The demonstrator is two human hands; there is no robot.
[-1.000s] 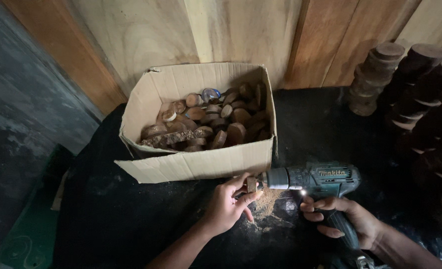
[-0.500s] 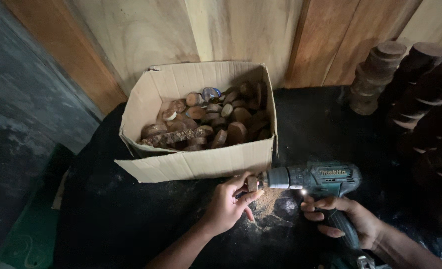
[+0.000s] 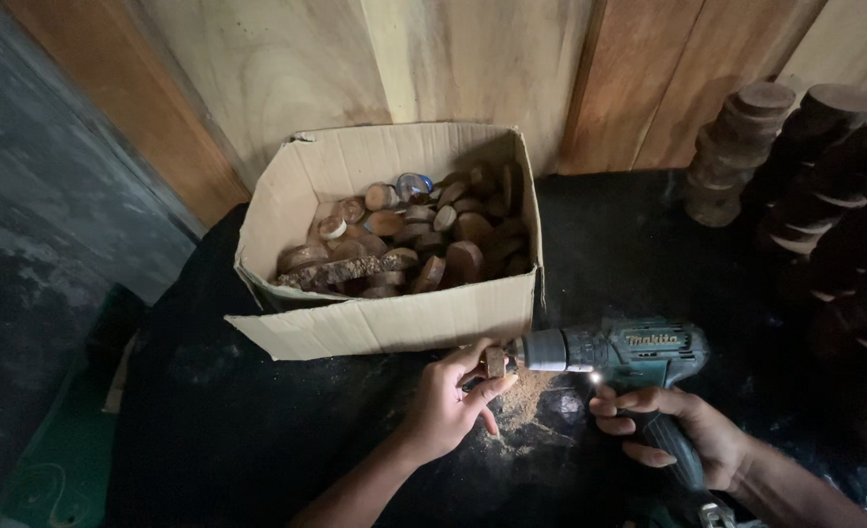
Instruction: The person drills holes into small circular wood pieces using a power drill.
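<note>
1. Head view: the left hand [image 3: 445,406] pinches a small wood slice [image 3: 494,362] between thumb and fingers, bracing it edge-on against the drill's tip.
2. The right hand [image 3: 683,435] is wrapped around the grip of the teal cordless drill [image 3: 614,349], held level so its bit meets the slice.
3. Sawdust [image 3: 526,391] lies on the black tabletop [image 3: 258,420] directly beneath.
4. The open cardboard box [image 3: 394,318] of slices sits just behind, within reach; stacked wood rounds [image 3: 805,166] stand at right.
</note>
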